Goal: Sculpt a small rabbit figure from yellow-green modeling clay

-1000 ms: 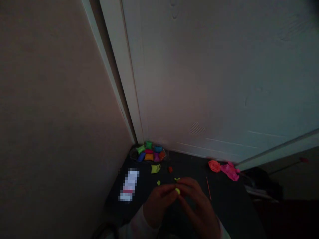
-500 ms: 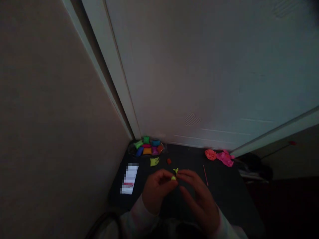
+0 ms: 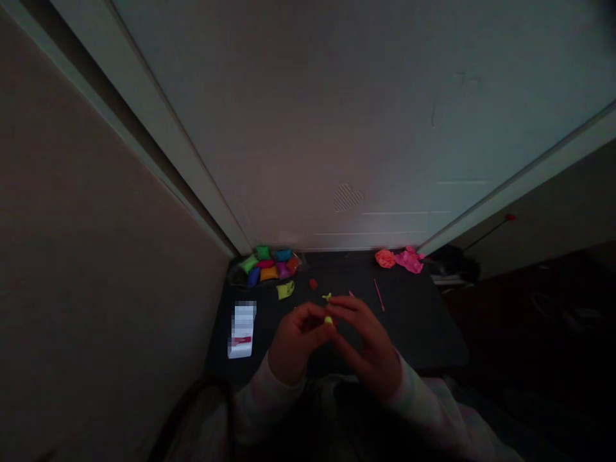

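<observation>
My left hand (image 3: pixel 294 342) and my right hand (image 3: pixel 366 344) meet over a small dark table (image 3: pixel 423 333), fingertips pinched together on a tiny yellow-green lump of clay (image 3: pixel 328 319). Another small yellow-green clay piece (image 3: pixel 327 297) lies on the table just beyond my fingers. A yellow-green packet (image 3: pixel 285 290) lies a little further left. The room is very dim, so finer detail of the fingers is hard to make out.
A cluster of coloured clay packets (image 3: pixel 269 265) sits in the far left corner against the wall. A white box (image 3: pixel 242 329) lies at the left edge. Pink and orange wrappers (image 3: pixel 400 258) lie at the far right, with a thin pink stick (image 3: pixel 380 294) and a small red bit (image 3: pixel 313 283) nearby.
The view has tilted so the table and hands sit higher in frame. My hands stay together on the yellow-green lump, fingers shifting slightly.
</observation>
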Motion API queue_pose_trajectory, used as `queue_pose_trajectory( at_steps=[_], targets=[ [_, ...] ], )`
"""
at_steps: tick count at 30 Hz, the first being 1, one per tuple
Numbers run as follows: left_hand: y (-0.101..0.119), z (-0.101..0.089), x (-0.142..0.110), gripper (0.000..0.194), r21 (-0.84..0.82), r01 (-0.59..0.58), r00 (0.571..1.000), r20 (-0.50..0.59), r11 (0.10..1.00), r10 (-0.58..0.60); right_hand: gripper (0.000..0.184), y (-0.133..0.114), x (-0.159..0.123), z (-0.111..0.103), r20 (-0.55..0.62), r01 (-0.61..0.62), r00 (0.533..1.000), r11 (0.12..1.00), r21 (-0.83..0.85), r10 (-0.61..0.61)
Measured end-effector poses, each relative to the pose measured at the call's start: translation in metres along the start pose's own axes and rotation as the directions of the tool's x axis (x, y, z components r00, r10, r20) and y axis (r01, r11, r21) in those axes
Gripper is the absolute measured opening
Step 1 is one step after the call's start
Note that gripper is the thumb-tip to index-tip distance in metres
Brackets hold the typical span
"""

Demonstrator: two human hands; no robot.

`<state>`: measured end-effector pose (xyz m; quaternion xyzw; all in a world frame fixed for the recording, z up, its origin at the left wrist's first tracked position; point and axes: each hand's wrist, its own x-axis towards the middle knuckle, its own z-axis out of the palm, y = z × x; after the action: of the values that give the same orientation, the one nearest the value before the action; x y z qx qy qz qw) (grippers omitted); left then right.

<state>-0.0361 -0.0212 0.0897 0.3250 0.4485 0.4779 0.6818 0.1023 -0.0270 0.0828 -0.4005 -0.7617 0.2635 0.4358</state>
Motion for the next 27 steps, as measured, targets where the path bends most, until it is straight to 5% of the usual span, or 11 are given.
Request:
queue_pose_trajectory(
  at_steps=[8,14,21,27],
  targets=[
    [-0.002,0.005,-0.002,0.023,-0.358,0.169,0.985,0.083,0.918,-0.149,0.028,0.003,0.008,-0.003,-0.001,0.155,0.988,0.973,-0.171,-0.157],
    [0.014,0.012,0.007,0.054,-0.799,0.196,0.975,0.097,0.569,-0.199,0.027,-0.007,0.018,0.006,0.098,0.299,0.954,0.888,-0.351,-0.283],
    [0.024,0.021,0.019,0.054,-0.873,0.122,0.988,0.059,0.471,-0.146,0.043,-0.003,0.023,-0.002,0.355,0.444,0.883,0.789,-0.424,-0.306],
    [0.026,0.020,0.018,0.057,-0.864,0.178,0.979,0.105,0.470,-0.177,0.048,-0.002,0.017,-0.008,0.475,0.535,0.812,0.758,-0.374,-0.339]
  ],
)
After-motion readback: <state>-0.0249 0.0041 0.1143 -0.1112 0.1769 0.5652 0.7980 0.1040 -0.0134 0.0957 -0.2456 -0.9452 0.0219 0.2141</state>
